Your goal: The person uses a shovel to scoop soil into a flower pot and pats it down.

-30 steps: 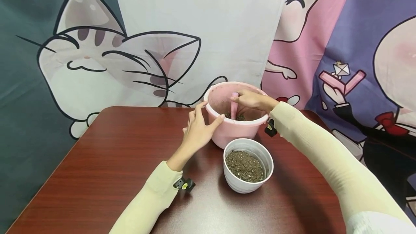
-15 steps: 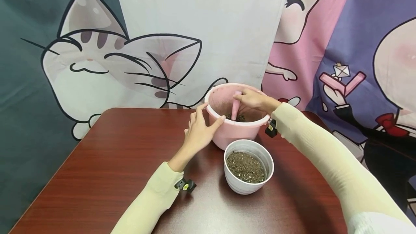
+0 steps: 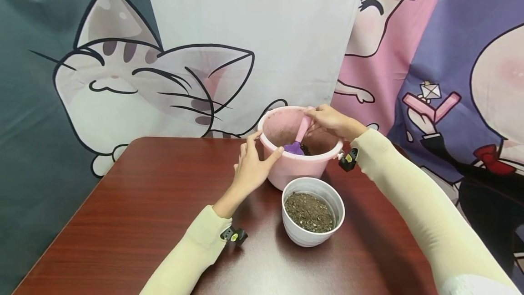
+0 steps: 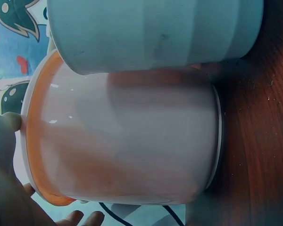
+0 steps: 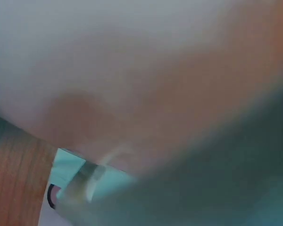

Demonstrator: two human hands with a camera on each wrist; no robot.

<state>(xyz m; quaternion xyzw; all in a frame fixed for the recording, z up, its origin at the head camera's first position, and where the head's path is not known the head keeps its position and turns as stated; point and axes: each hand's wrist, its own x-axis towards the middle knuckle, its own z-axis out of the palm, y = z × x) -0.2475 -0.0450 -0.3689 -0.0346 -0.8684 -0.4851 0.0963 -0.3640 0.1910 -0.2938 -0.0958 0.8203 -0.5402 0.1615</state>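
Note:
A pink bucket (image 3: 300, 167) with dark soil inside stands on the table. My left hand (image 3: 251, 164) touches the near left of its rim, thumb and fingers spread; in the left wrist view the thumb (image 4: 12, 121) rests at the rim. My right hand (image 3: 333, 119) grips the pink handle of a small trowel (image 3: 304, 129) over the bucket. Its purple blade (image 3: 294, 148) shows low inside, tilted, partly hidden by the front rim. A white pot (image 3: 313, 237) of brown soil (image 3: 309, 212) stands just in front of the bucket. The right wrist view is mostly the blurred bucket wall (image 5: 132, 84).
The dark red wooden table (image 3: 163, 185) extends to the left of the bucket and pot. Behind it hangs a cartoon-printed cloth (image 3: 278, 26), close to the bucket's back.
My right hand has risen slightly and moved right with the trowel, which now leans more. Its purple blade has come into sight. The left hand stays at the rim.

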